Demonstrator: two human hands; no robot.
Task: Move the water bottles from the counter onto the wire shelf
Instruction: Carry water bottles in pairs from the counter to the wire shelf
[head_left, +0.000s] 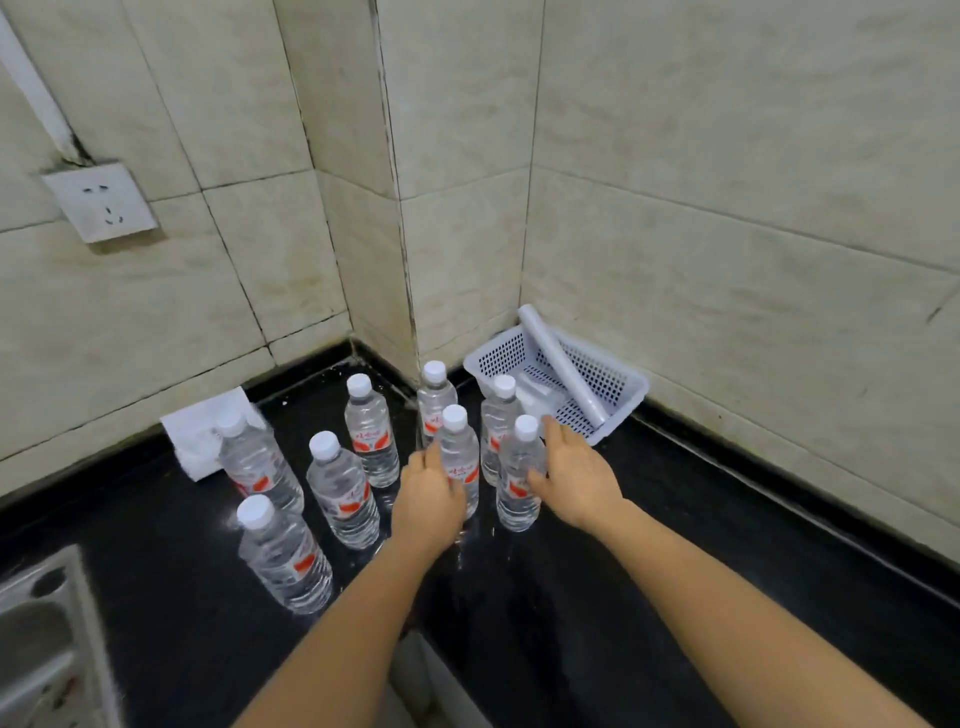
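The bottles (343, 493) are clear, with white caps (324, 445) and red-and-white labels (370, 440). The counter (675, 519) is glossy black, flecked with a few pale specks. The tiles (727, 156) are cream with faint beige marbling, split by dark grout lines. The basket (501, 356) is white, its walls patterned with rows of small holes; the roll (561, 364) in it is pale white. The socket (101, 202) and packet (195, 431) are white. The sink (41, 623) is dull grey.
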